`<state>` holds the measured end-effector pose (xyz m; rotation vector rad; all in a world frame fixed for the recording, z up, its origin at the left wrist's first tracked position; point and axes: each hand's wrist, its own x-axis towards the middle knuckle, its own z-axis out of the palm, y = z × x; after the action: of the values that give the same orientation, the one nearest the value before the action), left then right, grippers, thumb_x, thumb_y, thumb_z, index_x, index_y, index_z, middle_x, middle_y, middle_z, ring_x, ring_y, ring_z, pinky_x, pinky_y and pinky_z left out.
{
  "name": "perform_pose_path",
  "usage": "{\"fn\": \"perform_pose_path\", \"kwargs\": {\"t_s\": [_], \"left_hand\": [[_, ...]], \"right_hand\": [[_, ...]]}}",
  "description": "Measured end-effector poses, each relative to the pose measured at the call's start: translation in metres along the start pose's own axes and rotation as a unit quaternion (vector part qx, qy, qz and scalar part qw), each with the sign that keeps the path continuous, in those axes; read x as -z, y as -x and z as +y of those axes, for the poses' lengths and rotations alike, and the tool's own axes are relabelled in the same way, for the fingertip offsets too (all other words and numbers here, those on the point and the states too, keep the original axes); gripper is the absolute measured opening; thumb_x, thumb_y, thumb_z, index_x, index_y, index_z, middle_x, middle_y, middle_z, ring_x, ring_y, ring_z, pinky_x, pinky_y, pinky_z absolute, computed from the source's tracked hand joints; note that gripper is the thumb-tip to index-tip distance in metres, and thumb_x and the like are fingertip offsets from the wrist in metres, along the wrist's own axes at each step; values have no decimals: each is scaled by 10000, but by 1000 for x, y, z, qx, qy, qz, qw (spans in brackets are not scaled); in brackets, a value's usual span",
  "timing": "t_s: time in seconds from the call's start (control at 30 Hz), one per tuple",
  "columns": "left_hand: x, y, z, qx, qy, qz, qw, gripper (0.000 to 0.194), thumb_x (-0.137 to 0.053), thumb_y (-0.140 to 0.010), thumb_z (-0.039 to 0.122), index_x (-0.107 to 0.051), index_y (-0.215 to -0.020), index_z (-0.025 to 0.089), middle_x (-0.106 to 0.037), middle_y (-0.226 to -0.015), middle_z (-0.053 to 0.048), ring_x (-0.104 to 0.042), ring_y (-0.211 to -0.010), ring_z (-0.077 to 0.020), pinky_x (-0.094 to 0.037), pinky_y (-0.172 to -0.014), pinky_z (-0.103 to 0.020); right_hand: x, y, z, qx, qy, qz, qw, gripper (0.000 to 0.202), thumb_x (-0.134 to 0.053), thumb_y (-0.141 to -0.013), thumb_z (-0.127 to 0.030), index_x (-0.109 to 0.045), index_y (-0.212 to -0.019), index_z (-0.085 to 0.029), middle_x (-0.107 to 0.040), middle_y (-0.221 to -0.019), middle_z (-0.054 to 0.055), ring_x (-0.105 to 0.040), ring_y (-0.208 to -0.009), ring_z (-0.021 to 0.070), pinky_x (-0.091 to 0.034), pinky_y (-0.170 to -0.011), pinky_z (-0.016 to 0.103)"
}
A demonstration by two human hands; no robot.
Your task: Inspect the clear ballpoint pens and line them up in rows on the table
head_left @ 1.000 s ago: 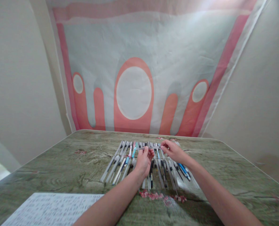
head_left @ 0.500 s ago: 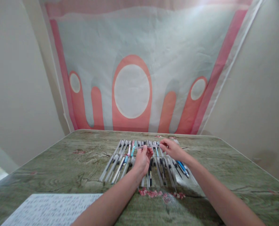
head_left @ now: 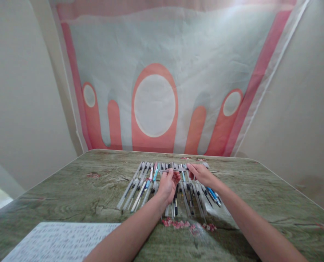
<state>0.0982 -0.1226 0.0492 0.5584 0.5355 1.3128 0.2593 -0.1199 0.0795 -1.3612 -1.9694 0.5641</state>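
Between my two hands a clear-barrelled pen [head_left: 180, 169] is held level, above rows of other pens. My left hand [head_left: 168, 185] pinches its left part with thumb and fingers. At its right end, my right hand [head_left: 201, 174] has its fingers closed on it. Under and around the hands lie several pens in two rows, mostly clear ones with dark grips. A white and light blue pen [head_left: 155, 174] is in the far row. Blue pens [head_left: 213, 195] lie at the right of the near row. My left hand and forearm hide part of the near row.
The pens rest on a wood-patterned table [head_left: 77, 196] with printed pink flowers. A sheet covered in dark marks [head_left: 60, 240] lies at the near left. Behind the table hangs a grey and coral cloth [head_left: 153, 36].
The fingers of my right hand have closed further around the right end of the pen. My left hand keeps its pinch. The view has shifted very slightly.
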Motion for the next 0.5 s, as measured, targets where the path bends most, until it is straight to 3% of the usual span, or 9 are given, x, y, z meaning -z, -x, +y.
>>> {"fn": "perform_pose_path", "kwargs": {"t_s": [0.13, 0.33, 0.5], "left_hand": [[-1, 0, 1, -7, 0, 12, 1000, 134, -537, -752, 250, -470, -778, 137, -568, -686, -29, -541, -610, -78, -455, -624, -212], [-1, 0, 0, 0, -2, 10, 1000, 134, -532, -756, 251, -467, -772, 135, -568, -682, -31, -541, -606, -78, -456, -624, -212], [-1, 0, 0, 1, -4, 11, 1000, 134, -537, -753, 251, -478, -777, 132, -569, -685, -33, -543, -608, -80, -458, -622, -214]], "right_hand": [[2, 0, 1, 15, -26, 6, 1000, 324, -333, -817, -452, -494, -799, -171, -556, -622, -2, -518, -526, 104, -378, -451, 200], [0, 0, 1, 17, 6, -1, 1000, 392, -265, -846, -427, -483, -642, -171, -537, -566, -1, -500, -503, 97, -388, -493, 211], [0, 1, -1, 26, -10, 10, 1000, 298, -333, -825, -424, -492, -788, -176, -550, -586, -17, -510, -509, 98, -387, -493, 210]]}}
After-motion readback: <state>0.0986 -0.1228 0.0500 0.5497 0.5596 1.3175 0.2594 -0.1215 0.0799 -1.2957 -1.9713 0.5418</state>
